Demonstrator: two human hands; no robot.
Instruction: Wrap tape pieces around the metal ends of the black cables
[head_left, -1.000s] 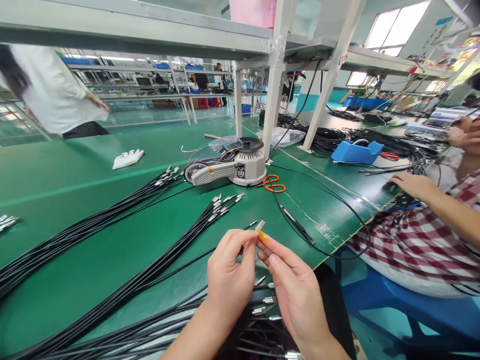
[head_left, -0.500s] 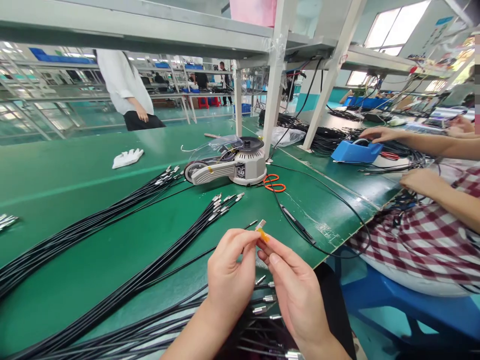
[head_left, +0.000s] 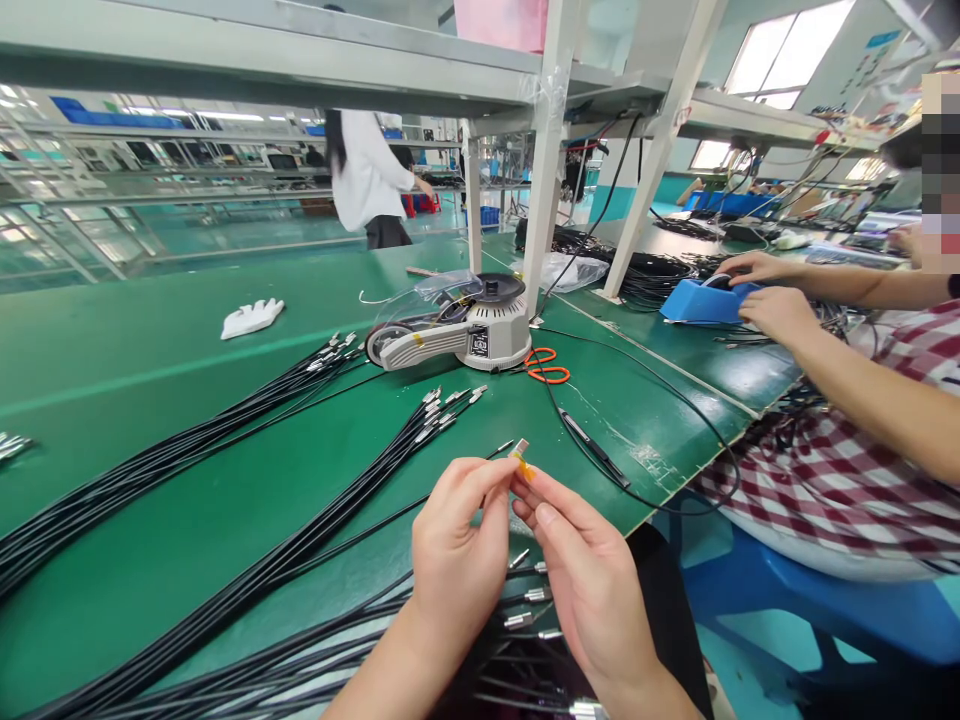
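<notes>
Facing tape dispenser [head_left: 495,340], orange-handled scissors [head_left: 555,381] and black cables [head_left: 337,515]. Pinching connector [head_left: 521,448] in left hand [head_left: 461,540], touching orange tape [head_left: 527,470] with right hand [head_left: 589,570]. Too hidden to tell right-hand grip.

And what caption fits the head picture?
Left hand and right hand hold a silvery plug and orange strip near black cables.

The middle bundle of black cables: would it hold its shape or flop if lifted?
The bundle of black cables would probably sag: it is long and curves across the green table. It might also spread apart, since its metal ends fan out with no tie visible there.
</notes>
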